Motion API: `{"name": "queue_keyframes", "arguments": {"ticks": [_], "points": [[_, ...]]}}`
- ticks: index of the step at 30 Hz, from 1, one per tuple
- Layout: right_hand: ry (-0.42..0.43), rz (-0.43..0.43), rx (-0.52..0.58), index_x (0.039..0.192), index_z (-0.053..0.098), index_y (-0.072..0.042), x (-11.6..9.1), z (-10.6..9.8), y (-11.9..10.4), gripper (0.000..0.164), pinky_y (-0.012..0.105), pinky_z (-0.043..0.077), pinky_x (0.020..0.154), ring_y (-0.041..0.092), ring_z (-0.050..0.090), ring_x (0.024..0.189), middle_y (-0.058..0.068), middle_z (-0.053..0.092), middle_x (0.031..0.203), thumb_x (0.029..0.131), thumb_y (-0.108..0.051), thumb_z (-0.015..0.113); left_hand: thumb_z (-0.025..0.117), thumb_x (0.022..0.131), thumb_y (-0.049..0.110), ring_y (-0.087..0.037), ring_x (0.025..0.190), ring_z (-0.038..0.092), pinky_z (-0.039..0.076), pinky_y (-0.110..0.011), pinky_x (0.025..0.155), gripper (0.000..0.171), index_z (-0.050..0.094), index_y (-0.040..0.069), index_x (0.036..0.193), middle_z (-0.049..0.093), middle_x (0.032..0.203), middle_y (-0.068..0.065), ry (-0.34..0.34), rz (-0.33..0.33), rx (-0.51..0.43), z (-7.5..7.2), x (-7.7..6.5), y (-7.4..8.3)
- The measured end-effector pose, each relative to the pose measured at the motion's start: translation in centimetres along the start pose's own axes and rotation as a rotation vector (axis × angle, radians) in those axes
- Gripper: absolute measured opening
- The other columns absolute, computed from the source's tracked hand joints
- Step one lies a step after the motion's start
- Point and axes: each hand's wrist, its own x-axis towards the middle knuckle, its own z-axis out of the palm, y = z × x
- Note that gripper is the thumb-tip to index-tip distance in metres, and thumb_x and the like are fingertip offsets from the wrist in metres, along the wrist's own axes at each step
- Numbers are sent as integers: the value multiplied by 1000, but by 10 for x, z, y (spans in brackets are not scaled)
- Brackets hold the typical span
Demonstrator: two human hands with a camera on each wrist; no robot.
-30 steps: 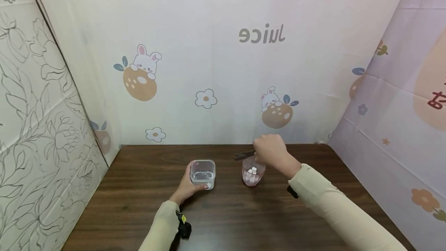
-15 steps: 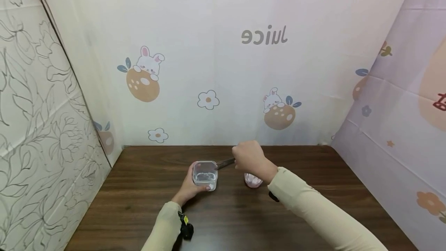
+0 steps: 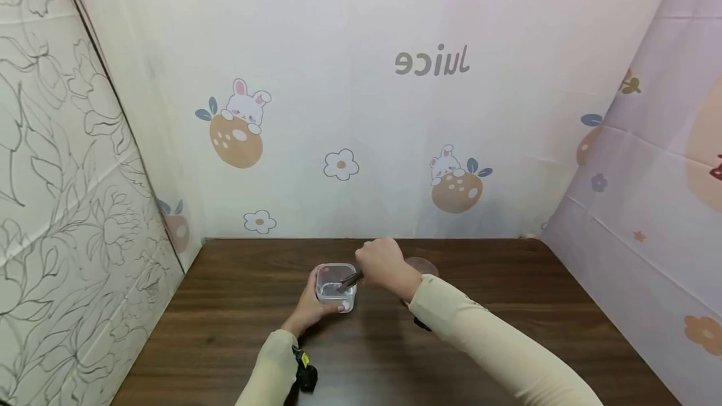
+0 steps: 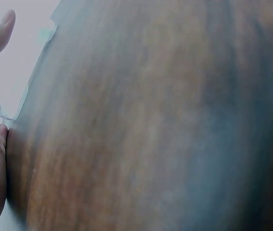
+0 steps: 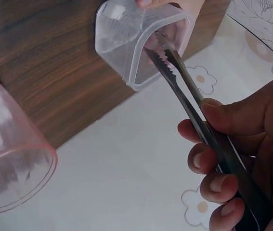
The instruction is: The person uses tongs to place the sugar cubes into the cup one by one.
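Observation:
My left hand [image 3: 309,307] grips a clear square plastic container [image 3: 346,301], thumb on its near side and fingers round its left. In the left wrist view the container [image 4: 16,72] is washed out between thumb and fingers. My right hand [image 3: 386,266] holds metal tongs [image 5: 188,104], thumb on one arm and fingers curled round the other. The tongs' toothed tips reach inside the container's mouth, slightly apart; no piece shows between them. A pink transparent cup [image 5: 13,127] with white pieces stands to the right of the container, mostly hidden behind my right hand in the head view.
A dark wood-grain table [image 3: 237,343] carries everything. Its far edge meets a printed cloth wall [image 3: 293,80], with more printed cloth on both sides. A small black device [image 3: 307,378] is strapped to my left wrist.
My right hand has moved left from over the pink cup to the container, carrying the tongs, whose tips are now inside it. My left hand keeps its grip in place.

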Motion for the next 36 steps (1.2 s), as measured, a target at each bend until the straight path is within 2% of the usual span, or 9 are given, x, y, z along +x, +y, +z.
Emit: {"name": "queue_keyframes", "arguments": {"ticks": [3,8,11,15,21,29,36], "points": [[-13,-7,-8,48,49,-19,4,1,-5,40,28,35,36,7,32,40,-6,40,43,60,-48,73,79,55,-3,-41,113,36,22,-51,96,101,18,-2,136,38,127,-26,1,-1,-6,0,0,0],[-82,-15,-22,52,52,-18,13,0,-10,25,28,37,38,8,28,43,-6,40,45,71,-24,67,80,55,0,-32,110,40,26,-45,94,102,19,1,136,42,124,-17,12,-29,31,-1,1,1],[-146,-8,-54,56,55,-18,20,1,-13,21,27,38,40,8,29,43,-6,41,46,70,-28,68,80,56,1,-30,108,42,28,-44,93,102,19,2,136,43,123,-16,9,-35,40,-1,1,3],[-232,-3,-89,65,61,-18,28,1,-18,25,26,38,41,7,34,42,-5,44,48,67,-42,69,80,57,2,-29,107,43,29,-43,92,101,18,2,137,43,123,-17,-1,-37,44,-2,1,4],[-311,-8,-116,74,65,-19,35,-3,-28,25,26,40,43,8,43,45,-5,49,53,68,-43,68,79,58,1,-32,106,43,30,-43,91,100,17,1,137,42,123,-21,-8,-42,39,-3,1,4],[-336,20,-146,74,64,-21,43,-1,-40,21,28,39,39,8,45,47,-6,55,60,67,-40,68,78,59,-2,-41,109,38,26,-52,92,99,17,1,136,36,126,-28,-15,-27,18,-4,2,6],[-325,24,-194,76,64,-20,41,3,-51,19,28,35,34,8,42,43,-5,52,56,70,-38,66,77,61,0,-41,109,37,29,-50,91,97,16,2,137,34,127,-27,-40,-53,11,-5,2,6]]}}
